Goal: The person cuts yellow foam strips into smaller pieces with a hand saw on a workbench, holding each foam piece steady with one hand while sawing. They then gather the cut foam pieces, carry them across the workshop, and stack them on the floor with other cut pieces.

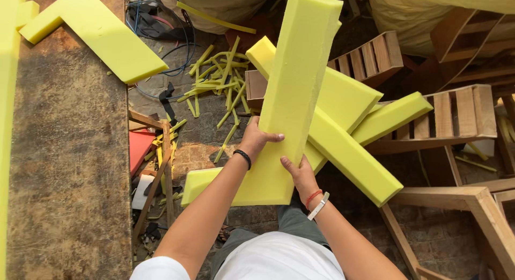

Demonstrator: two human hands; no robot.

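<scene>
In the head view, the person holds a long yellow foam block (292, 97) up in front of the body, tilted so that its top end points toward one o'clock and its bottom end sits low at the middle of the picture. The left hand (256, 138) is closed on the block's left edge, thumb across the front face and fingers wrapped behind, which steadies the length from tipping sideways. The right hand (300, 175) grips lower down at the right edge, fingers curled around the side, taking the weight near the base. With one hand higher and one lower on opposite edges, the soft block stays straight and does not sag.

Behind it, toward three o'clock, more foam pieces (348, 130) lie crossed in a loose pile over wooden frames (456, 116), seemingly stacked where they are within reach. At eleven o'clock a wide foam sheet (102, 36) rests on a worn brown surface (70, 167), flat where there is room to lay it out. Thin foam strips (220, 79) are scattered on the floor at twelve o'clock, near a tangle of cables (155, 22)
</scene>
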